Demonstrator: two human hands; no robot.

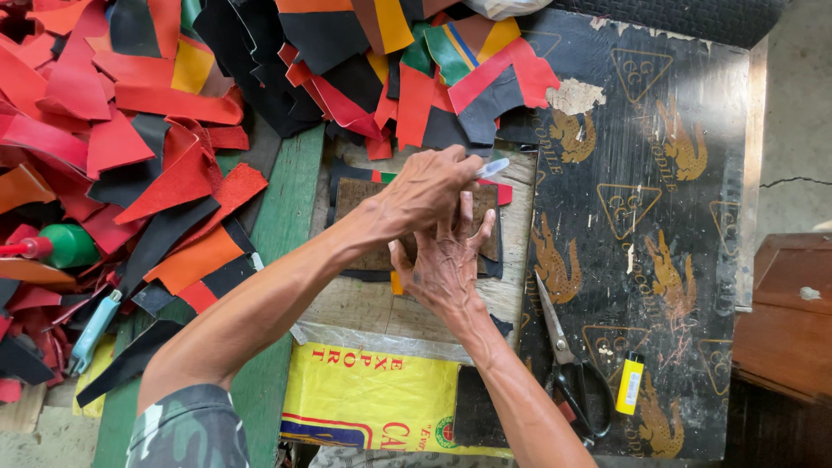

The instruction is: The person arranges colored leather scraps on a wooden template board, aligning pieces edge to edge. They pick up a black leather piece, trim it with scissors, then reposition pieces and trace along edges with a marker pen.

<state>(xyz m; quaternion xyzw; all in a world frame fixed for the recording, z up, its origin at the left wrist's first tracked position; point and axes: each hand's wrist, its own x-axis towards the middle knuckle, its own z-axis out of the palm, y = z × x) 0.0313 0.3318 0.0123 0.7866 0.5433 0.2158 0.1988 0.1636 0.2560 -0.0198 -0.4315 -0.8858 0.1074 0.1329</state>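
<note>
The left hand (425, 192) is crossing over from the left and closing around a slim pen-like marker (491, 167) with a pale, translucent end, its tip pointing toward the upper right of a brown cardboard-like pattern piece (364, 195). The right hand (446, 260) is lying beneath it with fingers spread wide, pressing flat on that same brown piece and gripping nothing. The two hands are overlapping, the left wrist passing above the right fingers.

The brown piece is sitting on dark material, with a sliver of red and green showing at its edges, all resting on a worn wooden board (364, 303). Just below the board, a yellow printed sack (373, 390) is lying flat.

To the right, a black printed sheet (693, 130) with gold animal figures is covering the bench. On it, a pair of black-handled scissors (568, 360) is lying near the right forearm, and a yellow lighter (630, 384) is sitting just beside the scissors' handles.

Above and to the left, a heap of leather scraps (173, 113) in red, black, orange and yellow is spreading across a green table (286, 199). At the far left, a green bottle with a red nozzle (61, 245) is lying among the scraps, and a pale blue tool (94, 329) is resting near the lower edge.
</note>
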